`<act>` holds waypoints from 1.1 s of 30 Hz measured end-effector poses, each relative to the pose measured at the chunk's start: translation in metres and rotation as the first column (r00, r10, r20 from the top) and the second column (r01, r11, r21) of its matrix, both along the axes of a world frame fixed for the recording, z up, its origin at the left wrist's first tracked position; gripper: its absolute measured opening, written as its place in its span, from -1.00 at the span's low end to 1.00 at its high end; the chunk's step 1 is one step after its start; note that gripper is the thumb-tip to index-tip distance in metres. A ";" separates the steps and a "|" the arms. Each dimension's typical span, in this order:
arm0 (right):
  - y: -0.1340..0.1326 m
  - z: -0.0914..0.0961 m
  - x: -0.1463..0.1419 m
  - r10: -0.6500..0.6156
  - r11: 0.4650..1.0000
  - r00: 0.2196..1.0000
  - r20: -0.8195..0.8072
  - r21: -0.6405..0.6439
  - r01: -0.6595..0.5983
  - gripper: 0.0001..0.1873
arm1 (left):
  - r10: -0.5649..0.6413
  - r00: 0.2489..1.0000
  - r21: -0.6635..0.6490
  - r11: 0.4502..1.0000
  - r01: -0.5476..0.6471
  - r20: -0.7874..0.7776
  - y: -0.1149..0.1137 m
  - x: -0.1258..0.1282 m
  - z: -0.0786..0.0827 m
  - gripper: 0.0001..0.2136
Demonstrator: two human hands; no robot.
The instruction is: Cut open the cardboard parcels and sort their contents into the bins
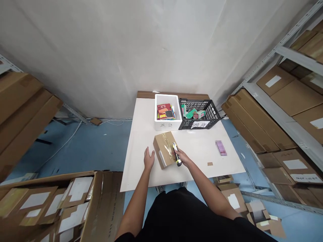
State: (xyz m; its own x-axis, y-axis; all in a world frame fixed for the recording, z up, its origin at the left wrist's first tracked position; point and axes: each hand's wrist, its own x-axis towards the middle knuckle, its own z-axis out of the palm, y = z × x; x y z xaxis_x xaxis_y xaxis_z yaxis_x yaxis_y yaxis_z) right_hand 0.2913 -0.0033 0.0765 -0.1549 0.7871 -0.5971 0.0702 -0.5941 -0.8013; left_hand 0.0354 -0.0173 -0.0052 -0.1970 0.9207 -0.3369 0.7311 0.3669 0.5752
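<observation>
On the white table (141, 134), your taped box (165, 149).
Right hand (183, 158) grips the cutter (176, 154) against it; left hand (149, 158) rests flat, fingers loose.

Table (141, 134): white top, set against the wall.
White box (168, 126): on the table's far side, handwritten marks on its front wall; colourful books (165, 111) lie inside.
Black crate (214, 112): touching the white box on the right, with a paper label on the front; green and pink packs (194, 113) inside.
Pink item (221, 148): blurred, alone on the right of the table.
Brown scrap (210, 164): near the table's front edge.
Metal shelving (277, 117): on the right, loaded with brown cartons (295, 97).
Stacked cartons (22, 107): on the left.
Open carton (101, 201): lower left, full of labelled flat parcels (75, 190).
Floor (96, 144): blue; a white cable (68, 141) crosses it, and small boxes (233, 198) lie lower right.
</observation>
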 end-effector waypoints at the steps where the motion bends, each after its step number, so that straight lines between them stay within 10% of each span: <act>1: -0.002 0.000 -0.001 -0.002 1.000 1.000 -0.014 -0.025 0.001 -0.65 | -0.037 0.999 0.050 0.998 0.036 0.008 0.007 -0.008 0.008 -0.11; 6: -0.002 0.001 -0.001 -0.047 0.997 0.999 -0.015 -0.055 0.046 -0.69 | -0.449 0.893 -0.018 0.893 0.449 -0.029 0.036 -0.023 0.038 0.26; 14: 0.020 0.003 0.020 0.111 0.993 0.964 0.240 0.016 -0.119 -0.66 | -0.517 0.856 -0.145 0.849 0.508 -0.030 0.043 0.015 0.033 0.31; 20: 0.079 0.017 -0.016 0.189 0.860 0.666 0.721 0.206 -0.467 -0.44 | -0.480 0.876 -0.216 0.861 0.461 -0.044 0.042 0.048 0.035 0.30; 25: 0.120 0.023 -0.060 0.321 0.755 0.459 0.828 0.069 -0.652 -0.43 | -0.462 0.887 -0.294 0.851 0.435 -0.026 0.044 0.051 0.035 0.29; 33: 0.108 0.027 -0.067 0.387 0.694 0.262 0.884 -0.092 -0.714 -0.26 | -0.492 0.868 -0.351 0.825 0.442 -0.065 0.041 0.052 0.049 0.26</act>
